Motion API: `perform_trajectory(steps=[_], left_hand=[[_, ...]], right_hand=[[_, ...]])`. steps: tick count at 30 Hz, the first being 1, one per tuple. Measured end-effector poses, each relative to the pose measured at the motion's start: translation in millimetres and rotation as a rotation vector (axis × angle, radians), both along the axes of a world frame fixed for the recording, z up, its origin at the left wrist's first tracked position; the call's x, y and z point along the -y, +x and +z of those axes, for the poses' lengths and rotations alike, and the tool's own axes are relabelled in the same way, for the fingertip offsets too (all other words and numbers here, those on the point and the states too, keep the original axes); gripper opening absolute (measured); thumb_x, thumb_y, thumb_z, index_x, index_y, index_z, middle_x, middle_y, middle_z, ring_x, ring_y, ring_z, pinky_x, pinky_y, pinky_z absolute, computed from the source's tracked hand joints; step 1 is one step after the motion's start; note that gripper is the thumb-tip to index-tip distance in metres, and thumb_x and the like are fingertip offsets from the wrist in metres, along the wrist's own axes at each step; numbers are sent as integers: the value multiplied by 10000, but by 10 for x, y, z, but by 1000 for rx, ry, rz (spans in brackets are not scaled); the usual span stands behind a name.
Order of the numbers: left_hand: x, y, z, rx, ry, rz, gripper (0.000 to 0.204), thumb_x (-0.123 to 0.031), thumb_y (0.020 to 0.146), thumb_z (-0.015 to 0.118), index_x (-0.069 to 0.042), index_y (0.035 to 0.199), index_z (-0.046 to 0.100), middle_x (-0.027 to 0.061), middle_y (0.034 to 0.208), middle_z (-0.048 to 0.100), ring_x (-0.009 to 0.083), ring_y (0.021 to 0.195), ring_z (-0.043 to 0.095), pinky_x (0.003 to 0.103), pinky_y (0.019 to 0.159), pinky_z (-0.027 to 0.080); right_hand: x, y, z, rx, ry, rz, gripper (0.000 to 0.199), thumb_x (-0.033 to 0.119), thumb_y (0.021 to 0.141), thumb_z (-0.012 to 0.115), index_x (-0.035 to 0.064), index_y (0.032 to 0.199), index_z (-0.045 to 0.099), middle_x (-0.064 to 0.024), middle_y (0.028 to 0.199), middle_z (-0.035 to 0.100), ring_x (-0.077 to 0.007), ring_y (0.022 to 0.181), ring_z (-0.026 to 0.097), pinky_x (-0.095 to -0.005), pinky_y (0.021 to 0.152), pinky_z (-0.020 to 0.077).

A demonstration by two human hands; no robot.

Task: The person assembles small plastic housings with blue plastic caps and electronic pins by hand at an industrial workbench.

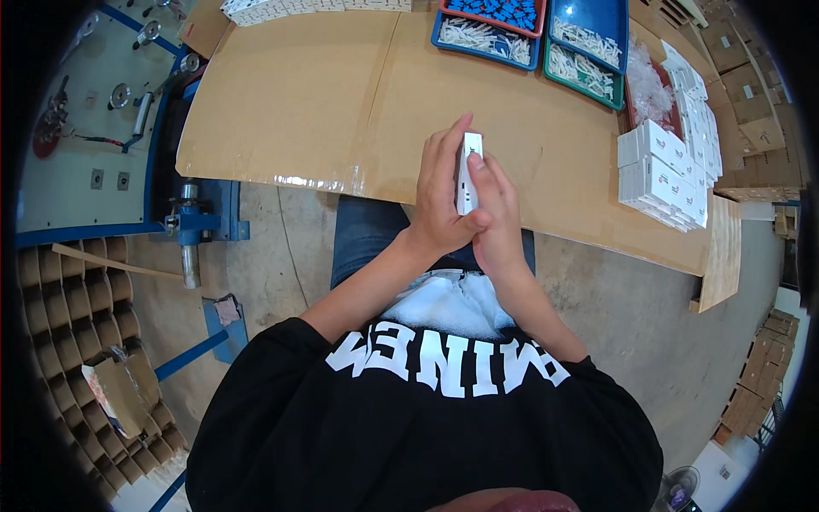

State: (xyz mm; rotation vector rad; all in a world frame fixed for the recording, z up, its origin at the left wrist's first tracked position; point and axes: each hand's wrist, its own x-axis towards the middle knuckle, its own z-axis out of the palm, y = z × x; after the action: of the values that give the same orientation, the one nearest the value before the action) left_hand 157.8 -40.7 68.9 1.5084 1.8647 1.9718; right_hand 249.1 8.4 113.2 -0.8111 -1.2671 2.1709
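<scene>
Cardboard covers the whole worktop (299, 102), and both hands meet over its near edge. Off to the right sits a stack of white boxes (661, 175), well clear of the action. Up top, blue trays (589, 17) hold small white parts. Nothing blocks the view here: left hand (444, 196) and right hand (495, 218) press together, clamped on one small white box (467, 171), held upright between the fingers.

Trays (512, 34) lie behind the hands; stacked boxes (661, 175) sit right.
</scene>
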Motion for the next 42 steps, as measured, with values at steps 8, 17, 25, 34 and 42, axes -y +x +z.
perform_trajectory(steps=[8,17,25,34,42], left_hand=[[91,26,99,31,95,58,855,-655,926,509,95,1335,512,247,1198,598,340,1058,619,405,868,510],[80,7,113,-2,197,60,758,-580,927,512,104,1249,561,262,1164,619,390,1042,615,432,898,506],[89,47,75,-7,195,50,775,-611,937,483,101,1229,576,258,1176,621,398,1071,611,448,928,494],[94,55,51,-57,222,49,703,-534,924,480,93,1224,582,257,1161,624,406,1068,611,461,936,488],[75,38,2,-64,273,62,685,-514,924,474,94,1218,589,256,1149,629,400,1058,614,460,933,490]], right_hand=[[98,43,18,-48,131,69,508,334,1086,534,-36,1434,528,-56,1159,659,-108,1038,605,-264,901,491],[160,108,54,-29,350,73,489,351,1123,405,-50,1348,571,-48,1067,653,-93,973,573,-258,847,478],[160,133,62,15,388,51,466,345,1128,362,-40,1170,621,-36,950,628,-92,889,540,-270,782,462],[194,159,42,46,392,26,476,362,1128,344,-25,1088,618,-47,921,630,-104,854,547,-281,765,466],[198,156,-43,46,378,46,478,362,1127,342,-26,1096,619,-50,897,632,-105,841,553,-282,756,467]])
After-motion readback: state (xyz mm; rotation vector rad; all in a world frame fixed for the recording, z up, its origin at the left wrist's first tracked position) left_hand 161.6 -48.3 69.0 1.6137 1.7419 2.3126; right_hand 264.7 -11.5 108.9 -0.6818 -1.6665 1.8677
